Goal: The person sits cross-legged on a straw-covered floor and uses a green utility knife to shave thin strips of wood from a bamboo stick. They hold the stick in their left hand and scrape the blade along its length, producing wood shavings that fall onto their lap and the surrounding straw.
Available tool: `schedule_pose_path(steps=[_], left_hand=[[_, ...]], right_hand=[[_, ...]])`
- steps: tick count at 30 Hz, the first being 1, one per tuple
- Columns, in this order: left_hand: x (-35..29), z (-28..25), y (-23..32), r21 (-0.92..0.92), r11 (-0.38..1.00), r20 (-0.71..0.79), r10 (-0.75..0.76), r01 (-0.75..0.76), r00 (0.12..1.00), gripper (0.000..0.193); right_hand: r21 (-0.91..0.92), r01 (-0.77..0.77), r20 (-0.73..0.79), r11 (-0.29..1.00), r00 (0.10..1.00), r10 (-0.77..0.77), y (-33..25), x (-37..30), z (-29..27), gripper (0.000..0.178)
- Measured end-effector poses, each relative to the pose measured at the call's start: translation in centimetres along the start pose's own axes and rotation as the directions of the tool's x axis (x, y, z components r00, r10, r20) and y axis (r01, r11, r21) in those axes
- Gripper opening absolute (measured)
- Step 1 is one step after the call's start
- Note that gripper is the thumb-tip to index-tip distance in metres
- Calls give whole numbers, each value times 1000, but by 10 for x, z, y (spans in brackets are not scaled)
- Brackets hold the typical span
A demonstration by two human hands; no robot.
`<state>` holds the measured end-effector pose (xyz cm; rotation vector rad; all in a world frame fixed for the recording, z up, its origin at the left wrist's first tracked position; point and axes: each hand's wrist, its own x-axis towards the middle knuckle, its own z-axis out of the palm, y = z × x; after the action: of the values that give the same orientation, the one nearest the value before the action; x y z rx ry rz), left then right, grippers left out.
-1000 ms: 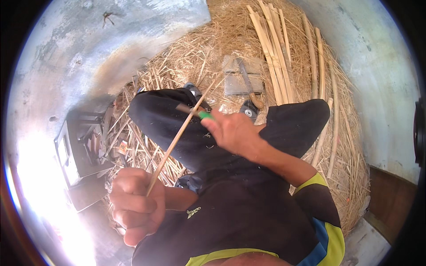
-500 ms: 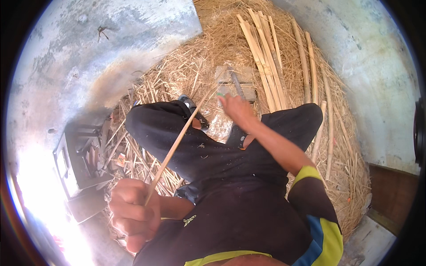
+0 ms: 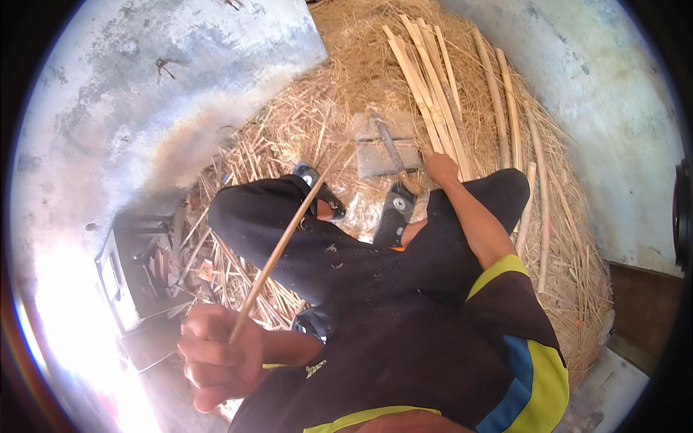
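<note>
My left hand (image 3: pixel 219 353) is closed around the near end of a long, thin bamboo strip (image 3: pixel 278 249), which slants up and away past my left knee. My right hand (image 3: pixel 442 170) is at the near ends of several pale split bamboo strips (image 3: pixel 429 90) beyond my right knee. Its fingers are curled over one strip's end, their tips partly hidden. Between my feet and the straw, a knife (image 3: pixel 392 147) with a curved wooden handle lies across a flat grey block (image 3: pixel 377 160), apart from both hands.
Straw and shavings (image 3: pixel 339 79) cover the floor around my crossed legs. Whole bamboo poles (image 3: pixel 494 101) lie at the right beside a worn wall (image 3: pixel 599 108). A pale slab (image 3: pixel 238 43) stands far left, and a dark wooden frame (image 3: pixel 144 263) is nearer left.
My right hand has moved right, away from the knife, to the ends of the split strips. The knife and block now show uncovered. My left hand keeps hold of its bamboo strip.
</note>
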<state>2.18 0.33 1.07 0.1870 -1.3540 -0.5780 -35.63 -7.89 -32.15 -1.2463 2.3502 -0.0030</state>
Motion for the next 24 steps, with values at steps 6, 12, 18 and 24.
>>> schedule_pose_path(steps=[6,12,18,24], left_hand=[[4,10,-1,152,988,-147,14,9,989,49],[10,36,-2,176,984,-247,10,34,969,52],[14,64,-4,503,830,-647,175,242,742,50],[15,74,1,394,883,-703,109,257,703,50]], right_hand=[[674,480,-243,562,862,-445,-97,-149,-79,43],[680,657,-208,326,599,-773,-149,-289,-153,30],[487,696,-234,527,685,-690,-159,-283,-127,29],[502,769,-257,396,570,-780,-166,-319,-146,31]])
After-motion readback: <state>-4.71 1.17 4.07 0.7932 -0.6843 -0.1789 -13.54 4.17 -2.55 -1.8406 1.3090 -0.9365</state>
